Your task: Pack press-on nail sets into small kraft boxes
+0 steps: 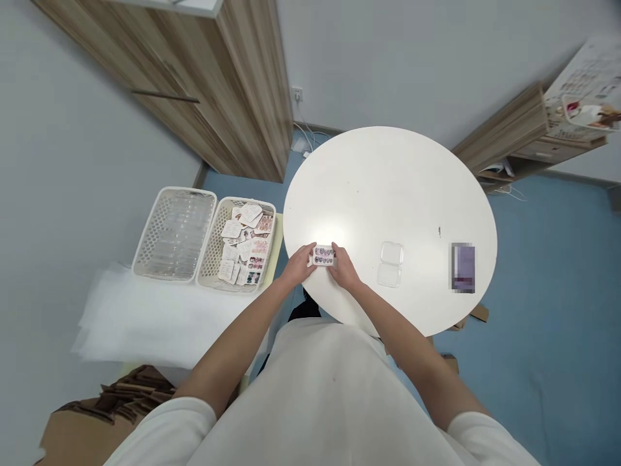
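1. At the far left, a low surface draped in white sheeting (160,317) carries two white perforated baskets side by side. The left basket (175,234) holds what look like clear plastic cases; the right basket (239,243) is filled with a loose pile of small printed cards of press-on nails.
2. Below them, at the lower left corner, lies a stack of brown cardboard pieces (130,388).
3. The left hand (299,264) reaches forward from a bare forearm that runs up from the lower left, over the near edge of the round white desk (388,194). Its fingers are curled in and pinch the left end of a small nail card (323,255), thumb on top.
4. The nail card sits between the two hands, low over the near-left part of the desk; I cannot tell whether it touches the surface. It shows rows of small dark and pinkish nails.
5. The right hand (345,268) comes in from the lower right, wrist bent slightly inward. Its fingers are pressed together on the right end of the card, pinching it opposite the left hand.
6. Just right of the hands, a clear plastic case (391,264) lies opened flat on the desk, apart from the fingers.
7. Further right, near the desk's edge, lies a blurred purple object (463,267).
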Available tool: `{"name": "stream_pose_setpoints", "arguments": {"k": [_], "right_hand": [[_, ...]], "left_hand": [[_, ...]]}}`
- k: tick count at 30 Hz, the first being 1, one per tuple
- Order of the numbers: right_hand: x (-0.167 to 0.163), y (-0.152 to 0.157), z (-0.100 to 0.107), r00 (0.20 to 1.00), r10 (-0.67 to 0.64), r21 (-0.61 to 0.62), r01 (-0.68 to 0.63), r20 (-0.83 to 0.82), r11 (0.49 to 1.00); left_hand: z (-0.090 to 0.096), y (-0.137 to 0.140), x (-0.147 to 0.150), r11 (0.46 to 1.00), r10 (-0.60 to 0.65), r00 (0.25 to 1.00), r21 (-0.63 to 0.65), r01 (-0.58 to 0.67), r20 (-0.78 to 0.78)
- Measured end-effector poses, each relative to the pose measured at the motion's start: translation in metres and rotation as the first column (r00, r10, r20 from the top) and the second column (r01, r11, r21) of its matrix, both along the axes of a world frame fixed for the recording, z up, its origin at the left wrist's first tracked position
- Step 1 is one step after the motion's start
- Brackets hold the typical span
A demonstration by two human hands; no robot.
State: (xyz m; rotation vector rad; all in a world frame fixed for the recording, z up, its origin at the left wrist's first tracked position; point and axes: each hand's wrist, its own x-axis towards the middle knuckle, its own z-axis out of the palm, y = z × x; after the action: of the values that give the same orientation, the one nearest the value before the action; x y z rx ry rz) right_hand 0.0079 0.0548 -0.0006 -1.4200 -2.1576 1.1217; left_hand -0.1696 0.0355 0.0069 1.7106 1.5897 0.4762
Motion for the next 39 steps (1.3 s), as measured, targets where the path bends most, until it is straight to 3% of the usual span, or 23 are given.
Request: {"name": "stream_pose_setpoints", "arguments": {"k": [5, 10, 15, 21, 29, 39], "right_hand": [[0.062, -0.024, 0.004, 0.998, -0.053, -0.002, 0.053, -0.025, 0.999], [0.14, -0.045, 0.002, 0.993, -0.118, 0.023, 0.118, -0.006, 0.993], [0.192, -0.038, -0.002, 0.988, -0.126, 0.068, 0.12, 0.086, 0.99], [0.203, -0.018, -0.011, 0.992, -0.082, 0.019, 0.081, 0.1, 0.997], [0.204, -0.016, -0.025, 0.996, -0.068, 0.033, 0.066, 0.06, 0.997], [0.206, -0.02, -0.029, 0.995, -0.09, -0.014, 0.09, 0.034, 0.996]], "left_hand": [[0.012, -0.012, 0.054, 0.996, -0.094, 0.996, 0.01, 0.094, -0.007], [0.012, -0.017, 0.122, 0.976, -0.217, 0.976, -0.021, 0.217, -0.006], [0.008, -0.004, 0.172, 0.96, -0.28, 0.956, -0.053, 0.276, -0.085], [0.0, 0.008, 0.192, 0.967, -0.243, 0.95, -0.122, 0.222, -0.196], [-0.008, 0.005, 0.198, 0.964, -0.245, 0.942, -0.165, 0.21, -0.228], [-0.015, -0.011, 0.203, 0.982, -0.181, 0.961, -0.101, 0.163, -0.211]]}}
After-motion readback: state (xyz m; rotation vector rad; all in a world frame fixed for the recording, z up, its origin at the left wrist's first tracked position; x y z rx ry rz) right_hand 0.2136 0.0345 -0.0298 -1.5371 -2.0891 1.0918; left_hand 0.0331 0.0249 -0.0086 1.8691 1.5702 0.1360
